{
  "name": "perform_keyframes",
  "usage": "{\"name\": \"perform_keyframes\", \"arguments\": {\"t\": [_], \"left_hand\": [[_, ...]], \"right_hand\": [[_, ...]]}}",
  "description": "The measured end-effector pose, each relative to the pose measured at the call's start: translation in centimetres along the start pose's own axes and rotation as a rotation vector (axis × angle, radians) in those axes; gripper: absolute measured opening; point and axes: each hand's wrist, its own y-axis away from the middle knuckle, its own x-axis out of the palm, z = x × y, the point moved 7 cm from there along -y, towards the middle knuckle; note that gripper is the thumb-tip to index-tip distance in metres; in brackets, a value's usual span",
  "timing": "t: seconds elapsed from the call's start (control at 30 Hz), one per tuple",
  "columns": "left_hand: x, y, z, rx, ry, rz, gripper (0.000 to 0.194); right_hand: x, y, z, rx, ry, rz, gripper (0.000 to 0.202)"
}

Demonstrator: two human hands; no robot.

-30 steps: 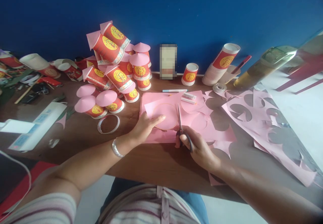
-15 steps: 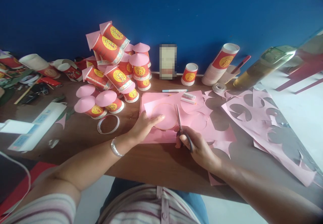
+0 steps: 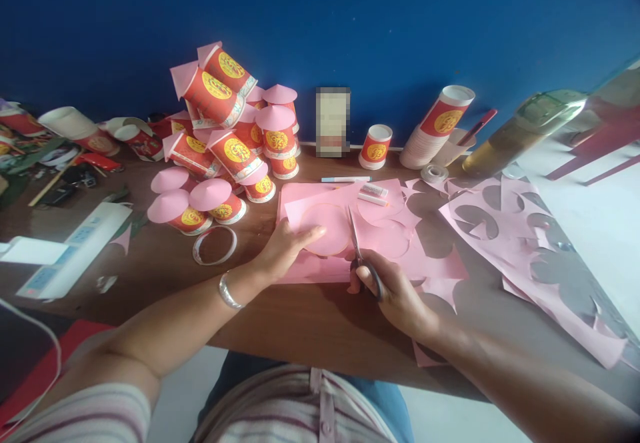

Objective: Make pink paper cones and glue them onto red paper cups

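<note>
My left hand (image 3: 291,246) pinches a sheet of pink paper (image 3: 327,220), thumb on top and the other fingers beneath. A circle is drawn on that sheet in an orange line. In my right hand (image 3: 393,283) is a pair of scissors (image 3: 357,240), my fingers through the dark handles. The blades point away from me at the right side of the drawn circle, against the paper's edge. More pink sheets (image 3: 305,273) lie flat on the table underneath. Behind the paper rest a blue-and-white pen (image 3: 346,179) and a white marker (image 3: 374,193).
Red paper cups with pink cone tops (image 3: 275,130) are piled at the left rear. Cut pink scraps (image 3: 530,263) cover the right side. A cup stack (image 3: 435,126), a tape roll (image 3: 434,174) and a bottle (image 3: 523,130) stand right rear; a power strip (image 3: 75,250) lies left.
Almost nothing differs. Both hands, the paper and the scissors stay nearly in place, with only a very slight shift of the left arm.
</note>
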Motion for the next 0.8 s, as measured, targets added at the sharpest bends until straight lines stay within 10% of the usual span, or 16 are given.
{"name": "perform_keyframes", "arguments": {"t": [0.8], "left_hand": [[0.07, -0.27, -0.11, -0.024, 0.107, 0.006, 0.029]], "right_hand": [[-0.05, 0.0, -0.01, -0.009, -0.039, -0.017, 0.046]]}}
